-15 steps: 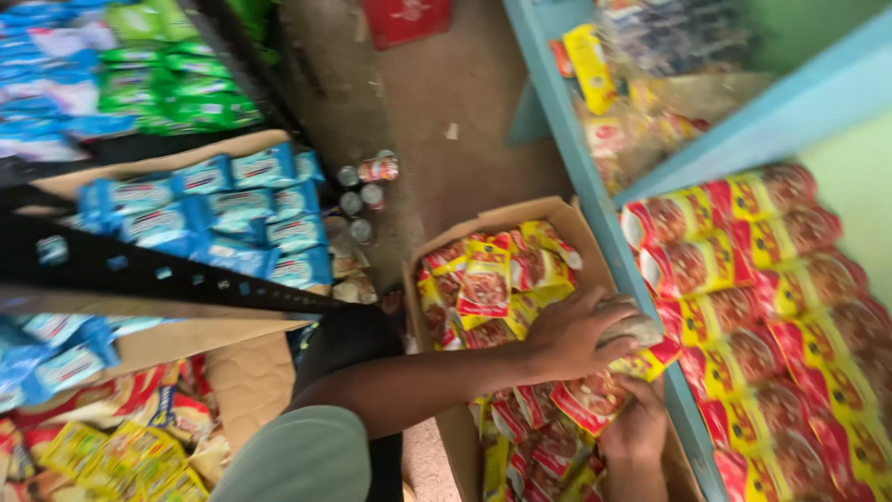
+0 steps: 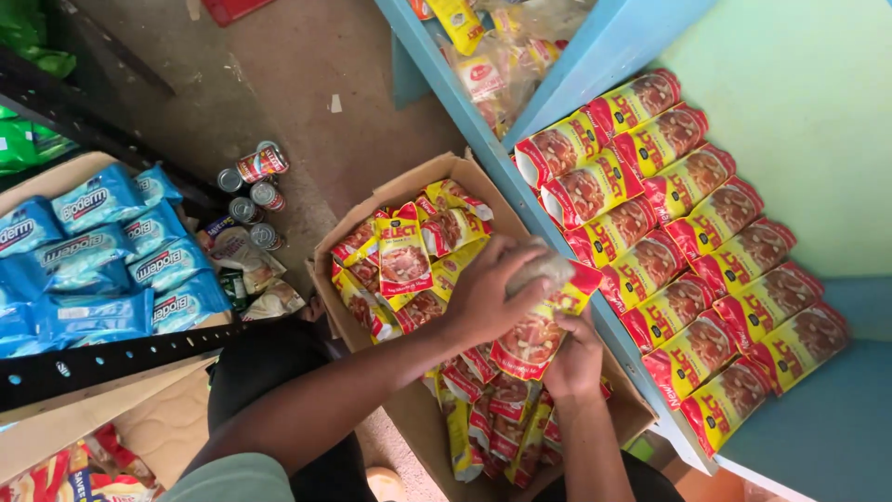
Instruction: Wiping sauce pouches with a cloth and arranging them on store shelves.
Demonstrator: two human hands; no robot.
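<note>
My left hand [image 2: 491,290] grips the top of a stack of red and yellow snack packets [image 2: 539,325], just above the open cardboard box [image 2: 372,223]. My right hand [image 2: 576,358] supports the same stack from below, at the box's right side. The box holds several more of these packets [image 2: 404,256], lying loose. To the right, on a blue shelf [image 2: 818,428], the same kind of packets [image 2: 688,242] lie overlapping in two neat rows. The held stack is close to the shelf's front edge [image 2: 557,242].
Blue soft packs [image 2: 102,251] fill a box on the left, behind a black perforated rail [image 2: 102,358]. Several small tins [image 2: 251,186] stand on the brown floor. Another shelf compartment above holds bagged goods [image 2: 492,56]. My dark trouser leg [image 2: 269,372] is beside the box.
The view has shifted toward the shelf. My left hand has closed more firmly over the packets, and my right hand has come up under the same stack.
</note>
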